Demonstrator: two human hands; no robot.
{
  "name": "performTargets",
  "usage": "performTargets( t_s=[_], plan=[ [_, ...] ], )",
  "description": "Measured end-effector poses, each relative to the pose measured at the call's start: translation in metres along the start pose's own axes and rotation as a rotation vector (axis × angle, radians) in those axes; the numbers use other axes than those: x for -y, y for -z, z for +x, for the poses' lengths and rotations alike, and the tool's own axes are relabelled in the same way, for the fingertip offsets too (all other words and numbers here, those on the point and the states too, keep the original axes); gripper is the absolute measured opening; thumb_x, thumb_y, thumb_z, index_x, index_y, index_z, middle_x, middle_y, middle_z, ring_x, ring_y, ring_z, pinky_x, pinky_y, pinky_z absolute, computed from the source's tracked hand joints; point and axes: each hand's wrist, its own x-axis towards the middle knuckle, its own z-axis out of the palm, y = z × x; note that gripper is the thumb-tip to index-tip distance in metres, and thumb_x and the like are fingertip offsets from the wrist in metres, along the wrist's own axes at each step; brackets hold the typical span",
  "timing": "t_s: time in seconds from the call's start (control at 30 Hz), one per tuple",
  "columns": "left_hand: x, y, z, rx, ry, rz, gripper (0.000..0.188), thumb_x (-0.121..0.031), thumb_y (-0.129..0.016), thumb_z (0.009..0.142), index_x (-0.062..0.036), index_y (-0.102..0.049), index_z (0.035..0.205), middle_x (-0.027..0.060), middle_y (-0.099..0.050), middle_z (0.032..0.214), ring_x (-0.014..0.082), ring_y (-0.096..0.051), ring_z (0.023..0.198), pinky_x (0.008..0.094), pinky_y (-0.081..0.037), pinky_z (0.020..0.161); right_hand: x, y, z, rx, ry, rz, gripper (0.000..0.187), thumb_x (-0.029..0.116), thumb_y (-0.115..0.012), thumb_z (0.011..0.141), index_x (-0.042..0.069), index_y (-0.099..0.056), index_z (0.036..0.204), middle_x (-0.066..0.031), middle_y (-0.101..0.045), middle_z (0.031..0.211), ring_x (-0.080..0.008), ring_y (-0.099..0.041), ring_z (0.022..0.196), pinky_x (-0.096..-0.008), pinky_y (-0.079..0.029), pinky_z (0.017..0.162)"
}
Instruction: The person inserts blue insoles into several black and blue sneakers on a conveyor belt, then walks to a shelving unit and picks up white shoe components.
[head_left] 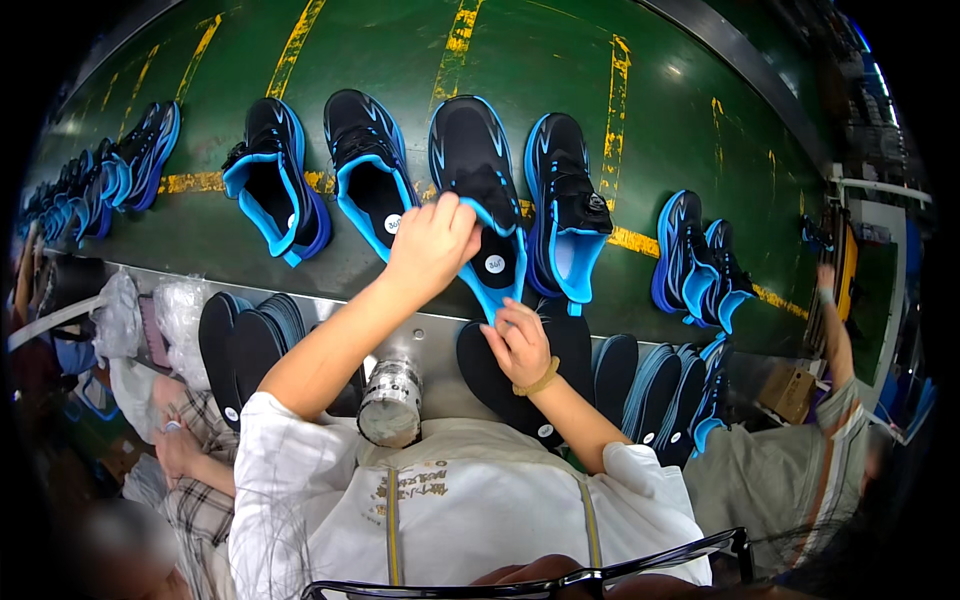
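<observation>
A black and bright-blue sneaker [468, 145] lies in front of me on the green bench, toe pointing away. My left hand [432, 245] is closed on the left side of its blue-lined opening. At the heel, the fingers of my right hand [520, 343] pinch the blue collar edge. Inside the shoe is a dark insole [497, 248] with a round white sticker. Close by on the right stands a matching sneaker [560, 165] with a dial on its tongue. Another pair, a nearer sneaker [362, 130] and a farther one [270, 150], sits to the left.
Stacks of black insoles [262, 340] line the metal edge [440, 335] at left, with more insoles [650, 390] at right. A cylindrical container [391, 405] stands before my chest. Shoe rows [140, 155] continue left; another pair [680, 255] is right. Co-workers sit on both sides.
</observation>
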Motion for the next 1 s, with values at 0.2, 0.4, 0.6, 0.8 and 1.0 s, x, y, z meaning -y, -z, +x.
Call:
performTargets(
  t_s=[0.2, 0.4, 0.6, 0.8, 1.0],
  plan=[
    [0.006, -0.052, 0.042, 0.209, 0.01, 0.391, 0.018, -0.022, -0.056, 0.063, -0.0054, -0.052, 0.068, 0.0069, -0.05, 0.067, 0.0217, -0.055, 0.055, 0.0338, -0.042, 0.048, 0.005, 0.014, 0.031, -0.02, -0.097, -0.042, 0.023, 0.006, -0.06, 0.068, -0.001, -0.052, 0.088, -0.0134, -0.049, 0.095, -0.0308, -0.049, 0.093, -0.0366, -0.04, 0.076],
    [-0.002, -0.071, 0.048, 0.407, 0.004, 0.625, 0.022, -0.024, -0.052, 0.066, -0.0036, -0.056, 0.073, 0.0085, -0.053, 0.069, 0.0224, -0.056, 0.06, 0.0341, -0.044, 0.051, 0.011, 0.071, -0.045, 0.087, -0.317, -0.31, 0.037, 0.014, -0.058, 0.067, 0.007, -0.05, 0.102, -0.0157, -0.041, 0.112, -0.0327, -0.042, 0.101, -0.0398, -0.035, 0.083],
    [0.016, -0.033, 0.05, 0.377, 0.136, -0.042, 0.025, -0.023, -0.045, 0.071, 0.0004, -0.054, 0.073, 0.0158, -0.054, 0.077, 0.0275, -0.055, 0.072, 0.0362, -0.044, 0.063, 0.014, 0.099, -0.153, 0.322, -0.62, -0.424, 0.049, 0.019, -0.058, 0.068, 0.012, -0.044, 0.114, -0.0241, -0.032, 0.119, -0.0386, -0.036, 0.106, -0.0413, -0.035, 0.085],
    [0.011, 0.011, 0.04, -0.022, 0.694, -1.305, 0.023, -0.016, -0.04, 0.078, -0.0006, -0.056, 0.083, -0.0017, -0.038, 0.052, 0.0056, -0.029, 0.043, 0.0204, -0.023, 0.041, 0.008, 0.111, -0.166, 0.38, -0.809, -0.432, 0.058, 0.028, -0.058, 0.069, 0.017, -0.035, 0.122, -0.0244, -0.033, 0.118, -0.0375, -0.036, 0.107, -0.0414, -0.034, 0.085],
    [-0.024, 0.039, 0.04, 0.099, 0.624, -1.128, 0.016, -0.001, -0.046, 0.068, -0.0075, -0.044, 0.082, -0.0023, -0.042, 0.056, 0.0045, -0.036, 0.047, 0.0187, -0.027, 0.041, 0.006, 0.121, -0.167, 0.366, -0.696, -0.464, 0.055, 0.026, -0.055, 0.073, 0.011, -0.034, 0.122, -0.0268, -0.033, 0.117, -0.0404, -0.037, 0.104, -0.0413, -0.033, 0.086]
  ],
)
